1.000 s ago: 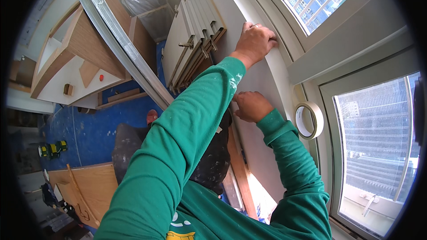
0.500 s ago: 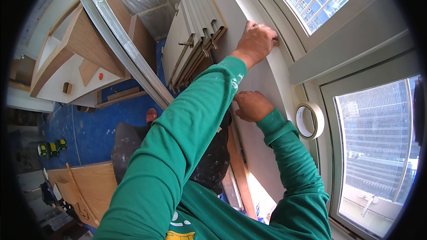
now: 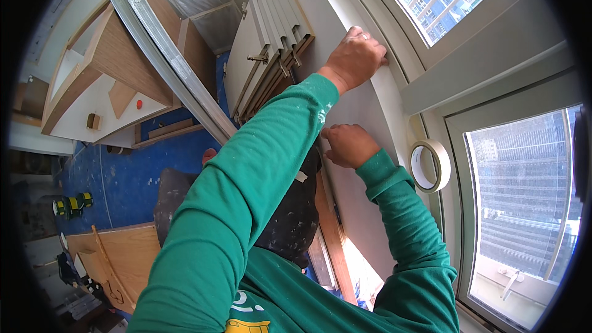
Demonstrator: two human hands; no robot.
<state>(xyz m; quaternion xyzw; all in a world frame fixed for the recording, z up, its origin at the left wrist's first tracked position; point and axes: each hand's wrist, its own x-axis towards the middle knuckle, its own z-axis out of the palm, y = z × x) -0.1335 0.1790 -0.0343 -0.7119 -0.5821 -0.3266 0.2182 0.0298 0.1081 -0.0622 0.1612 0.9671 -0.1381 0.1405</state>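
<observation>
My left hand (image 3: 356, 55) rests at the far part of the white window sill (image 3: 383, 95), close to the window frame (image 3: 407, 61). Its fingers are curled together, and whatever they pinch is hidden. Nearer to me, my right hand (image 3: 351, 146) is against the pale wall panel (image 3: 361, 209) below the sill. The right fingers are bent inward, their tips close to the panel; I cannot make out anything between them. A roll of cream masking tape (image 3: 441, 166) stands on edge on the sill, beside my right forearm.
Several white door panels (image 3: 253, 55) with metal handles lean at the wall ahead. A metal rail (image 3: 166, 49) crosses on the left, before a wooden cabinet (image 3: 102, 68). Blue sheeting (image 3: 129, 179) covers the floor. A wooden board (image 3: 135, 246) lies lower left. Windows (image 3: 518, 191) line the right.
My left hand has turned slightly at the sill, and its forearm has shifted a little to the left. The right hand has hardly moved. The tape roll stays in place.
</observation>
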